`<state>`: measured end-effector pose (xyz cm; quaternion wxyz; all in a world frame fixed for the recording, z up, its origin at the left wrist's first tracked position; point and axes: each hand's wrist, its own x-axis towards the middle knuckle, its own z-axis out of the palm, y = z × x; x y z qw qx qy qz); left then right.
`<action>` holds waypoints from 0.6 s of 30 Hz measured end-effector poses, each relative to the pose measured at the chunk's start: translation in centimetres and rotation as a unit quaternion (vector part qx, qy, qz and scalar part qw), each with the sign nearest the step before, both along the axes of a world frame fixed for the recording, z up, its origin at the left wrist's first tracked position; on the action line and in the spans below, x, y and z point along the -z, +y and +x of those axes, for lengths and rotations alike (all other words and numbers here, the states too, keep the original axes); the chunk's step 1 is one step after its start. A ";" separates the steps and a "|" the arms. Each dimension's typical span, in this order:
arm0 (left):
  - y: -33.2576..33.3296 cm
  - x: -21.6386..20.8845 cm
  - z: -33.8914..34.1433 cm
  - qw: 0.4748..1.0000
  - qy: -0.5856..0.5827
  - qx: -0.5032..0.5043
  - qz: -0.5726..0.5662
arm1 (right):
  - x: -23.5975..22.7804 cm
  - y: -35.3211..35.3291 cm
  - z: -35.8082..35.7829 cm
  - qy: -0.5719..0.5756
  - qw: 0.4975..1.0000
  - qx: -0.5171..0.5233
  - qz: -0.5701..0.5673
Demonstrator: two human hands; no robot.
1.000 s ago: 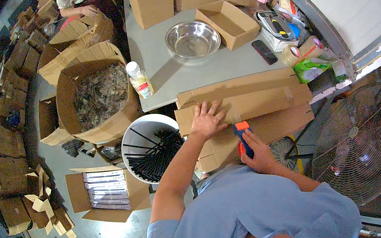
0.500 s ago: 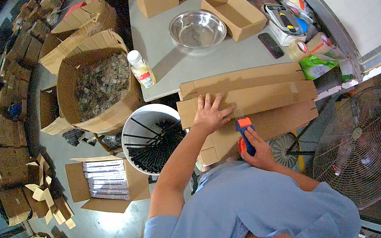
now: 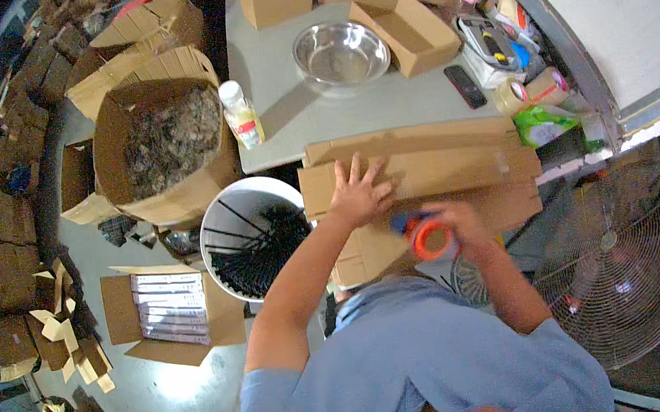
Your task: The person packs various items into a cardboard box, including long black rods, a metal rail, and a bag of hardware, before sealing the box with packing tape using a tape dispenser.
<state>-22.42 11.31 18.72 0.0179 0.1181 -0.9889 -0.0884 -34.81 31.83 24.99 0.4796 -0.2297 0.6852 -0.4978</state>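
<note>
Pointing apparently left, the tape dispenser overlaps cardboard running sideways.

Toward three o'clock, the flat carton is showing plain brown. At four, the tape dispenser is showing dark blue and bright orange. Near half past eight, a white bucket is framing black rods. Around half past five, a shirt is showing light blue. Just past twelve, a bowl is gleaming silver.
</note>
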 end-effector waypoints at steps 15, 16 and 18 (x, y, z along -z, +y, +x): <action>8.4 -1.2 0.1 0.789 0.227 -0.055 0.568 | -4.6 2.0 -2.5 -0.099 0.958 0.015 -0.270; 9.9 -4.0 1.1 0.685 0.276 -0.077 0.670 | -4.8 2.1 -2.2 -0.084 0.956 0.009 -0.281; 12.0 -7.0 2.3 0.563 0.333 -0.109 0.748 | -4.8 2.0 -1.8 -0.078 0.953 -0.015 -0.292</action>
